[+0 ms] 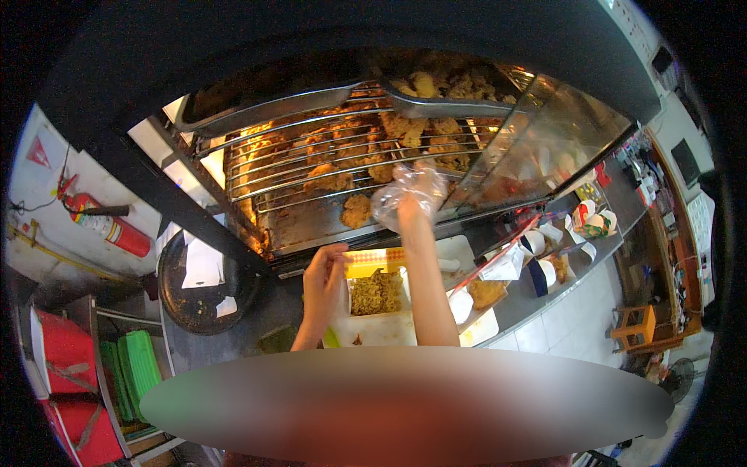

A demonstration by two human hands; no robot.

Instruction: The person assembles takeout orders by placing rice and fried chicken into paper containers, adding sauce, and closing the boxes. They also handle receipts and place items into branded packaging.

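The right hand (412,194) is under the raised glass front of a warming cabinet, wrapped in a clear plastic glove (386,207); the film creases and glares so much that I cannot tell whether its fingers are apart or closed on something. Just left of those fingers and a little nearer the person, a breaded fried piece (356,211) lies on the metal floor (299,231) of the cabinet; more fried pieces (405,128) lie beyond the fingertips. Such a piece looks light and fairly firm, with a craggy crust likely to be greasy, so the loose film could slide on it and a hard pinch might flake the coating; its thicker sides, thumb opposite fingers, seem the best place to take hold. Nearer the person, the bare left hand (320,282) is at the upper left corner of a yellow-edged box (369,269), fingers close together and thumb near the rim, though whether they clamp the wall I cannot tell. The box, just right of those fingers, holds noodles (377,296) that look soft and loose; its walls look thin, light and easily bent, so a gentle hold low on the side should suit it.
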